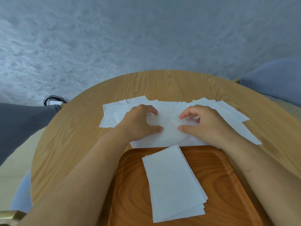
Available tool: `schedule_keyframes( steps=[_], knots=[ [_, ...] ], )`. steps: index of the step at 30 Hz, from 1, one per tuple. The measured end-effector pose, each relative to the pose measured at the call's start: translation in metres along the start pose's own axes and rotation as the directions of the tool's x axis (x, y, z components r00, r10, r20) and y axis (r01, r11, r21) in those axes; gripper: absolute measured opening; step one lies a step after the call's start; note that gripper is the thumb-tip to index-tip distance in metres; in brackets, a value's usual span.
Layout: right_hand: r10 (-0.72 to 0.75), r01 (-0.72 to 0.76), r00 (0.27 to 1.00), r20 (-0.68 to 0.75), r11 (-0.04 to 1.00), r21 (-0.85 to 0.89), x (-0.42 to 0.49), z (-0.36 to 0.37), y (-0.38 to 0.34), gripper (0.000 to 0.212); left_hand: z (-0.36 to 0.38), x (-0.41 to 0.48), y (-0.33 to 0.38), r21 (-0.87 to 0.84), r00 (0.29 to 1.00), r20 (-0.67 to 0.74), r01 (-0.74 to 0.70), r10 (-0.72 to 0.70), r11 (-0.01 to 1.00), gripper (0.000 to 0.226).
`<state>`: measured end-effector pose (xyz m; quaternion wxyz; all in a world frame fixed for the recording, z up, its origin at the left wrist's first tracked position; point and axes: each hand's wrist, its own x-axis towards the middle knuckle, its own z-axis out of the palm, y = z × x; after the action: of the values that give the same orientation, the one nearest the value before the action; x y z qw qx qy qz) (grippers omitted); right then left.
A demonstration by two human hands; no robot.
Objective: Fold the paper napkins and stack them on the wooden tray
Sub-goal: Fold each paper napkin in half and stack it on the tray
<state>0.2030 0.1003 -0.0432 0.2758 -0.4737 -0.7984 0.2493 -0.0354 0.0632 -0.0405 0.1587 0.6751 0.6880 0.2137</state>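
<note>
Several white paper napkins [171, 136] lie spread and overlapping across the middle of the round table. My left hand [140, 123] and my right hand [202, 123] rest side by side on the top napkin, fingers curled, thumbs and fingertips pressing the paper near its middle. Whether the fingers pinch the paper, I cannot tell. In front of them sits the wooden tray [228, 185], dark orange-brown. A stack of folded white napkins [172, 185] lies on it, slightly fanned at the right edge.
The light wooden round table [78, 144] carries everything. A grey cushion or seat [19, 124] is at the left, with a coil of black cable [53, 99] behind it. A pale blue chair [276, 82] stands at the far right.
</note>
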Motion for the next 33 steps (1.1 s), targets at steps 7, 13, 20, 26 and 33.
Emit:
schedule_keyframes(
  steps=[7,13,20,26,33],
  knots=[
    [-0.007,0.007,1.0,-0.004,1.0,0.016,0.002,0.004,0.003,0.03,-0.002,-0.001,0.0,0.023,0.994,-0.103,0.02,-0.017,1.0,0.025],
    [-0.004,0.008,0.996,-0.087,0.999,0.054,0.002,0.002,0.003,0.02,-0.008,-0.001,0.005,-0.087,0.927,-0.365,0.061,-0.088,0.994,0.023],
    [-0.025,0.062,0.992,-0.126,0.952,0.299,0.003,0.001,-0.005,0.04,-0.021,-0.007,0.021,-0.815,0.946,-0.141,0.055,-0.29,0.577,0.025],
    [-0.14,0.214,0.97,-0.199,0.883,0.417,-0.001,-0.001,-0.014,0.033,-0.019,-0.01,0.029,-0.936,0.974,0.1,0.161,-0.203,0.312,0.041],
    [-0.134,0.255,0.93,-0.343,0.906,0.338,-0.002,-0.006,-0.014,0.013,-0.016,-0.009,0.027,-0.888,0.99,0.003,0.069,-0.143,0.454,0.056]
  ],
)
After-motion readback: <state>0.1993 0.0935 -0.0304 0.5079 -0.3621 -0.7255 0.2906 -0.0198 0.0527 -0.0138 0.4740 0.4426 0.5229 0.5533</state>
